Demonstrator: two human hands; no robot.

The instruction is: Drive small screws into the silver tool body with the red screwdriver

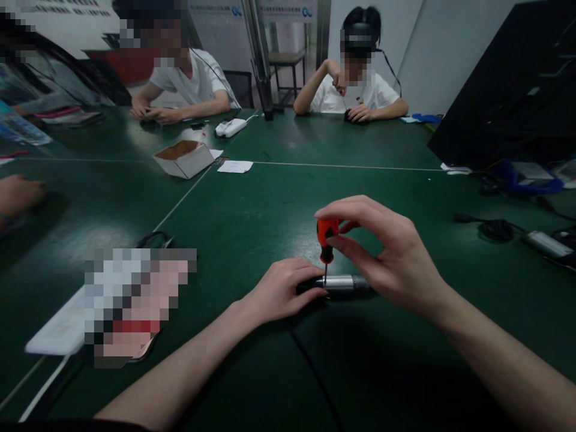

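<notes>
A silver cylinder [341, 284] lies on the green table [270, 210], white wall [432, 66] beyond.

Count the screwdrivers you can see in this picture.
2: an orange-and-black screwdriver in your right hand, and apparently a thin-shafted, red-handled screwdriver in the raised hand of the white-shirted person opposite. Others may be hidden.

The left hand [281, 291] hides the 9 o'clock end of the tube [339, 283]; the tip of the screwdriver [326, 253] is too small to tell. At 9 o'clock another person's hand [18, 195] is blurred and cut off; at 2 o'clock the edge crops a black panel [508, 90].
</notes>
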